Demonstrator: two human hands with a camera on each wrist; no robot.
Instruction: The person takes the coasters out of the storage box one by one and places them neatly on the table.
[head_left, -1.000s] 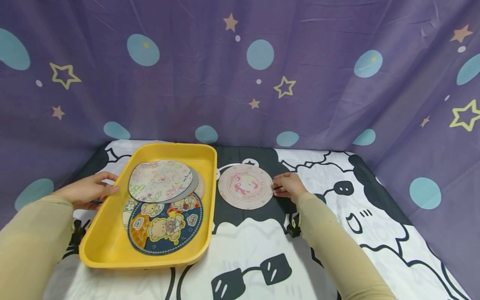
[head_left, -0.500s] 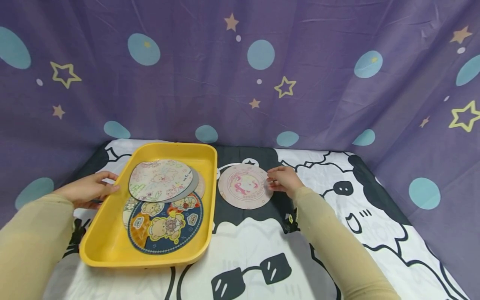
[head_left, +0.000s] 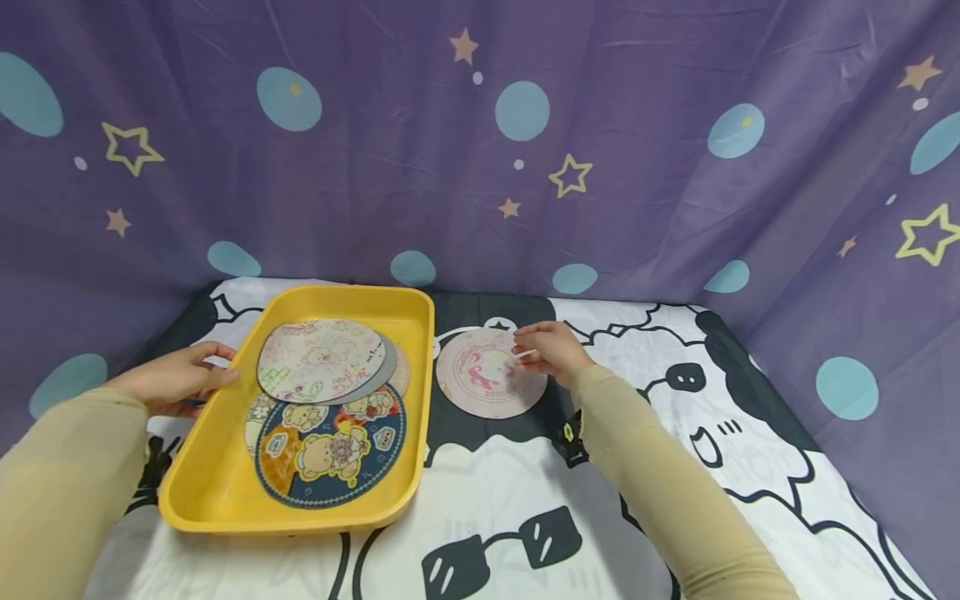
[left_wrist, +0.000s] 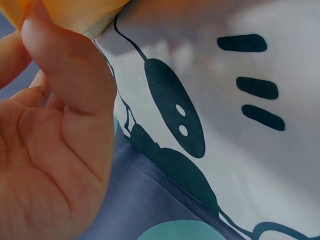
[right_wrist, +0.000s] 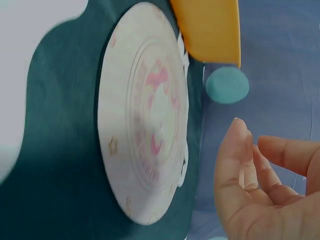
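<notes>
My left hand (head_left: 176, 379) holds the left rim of a yellow tray (head_left: 217, 500), thumb at the edge; the left wrist view shows the hand (left_wrist: 55, 135) by the tray's edge. Inside the tray lie several overlapping round mats: a pale floral mat (head_left: 318, 358) on top, a grey one (head_left: 381, 379) beneath it, and a navy mat with bears (head_left: 337, 467). To the tray's right a pink round mat (head_left: 480, 379) lies flat on the cloth. Over this mat's right edge is my right hand (head_left: 551, 346), fingers loosely bent, nothing between them. In the right wrist view the hand (right_wrist: 265, 180) appears beside the mat.
A white-and-black cartoon cloth (head_left: 517, 483) covers the table. Behind it hangs a purple curtain (head_left: 420, 192) with stars and blue ovals. Close to my right wrist sits a dark strap (head_left: 572, 437).
My right hand has moved left, from the pink mat's right edge to over its right side. The mat, the tray and my left hand have stayed where they were.
</notes>
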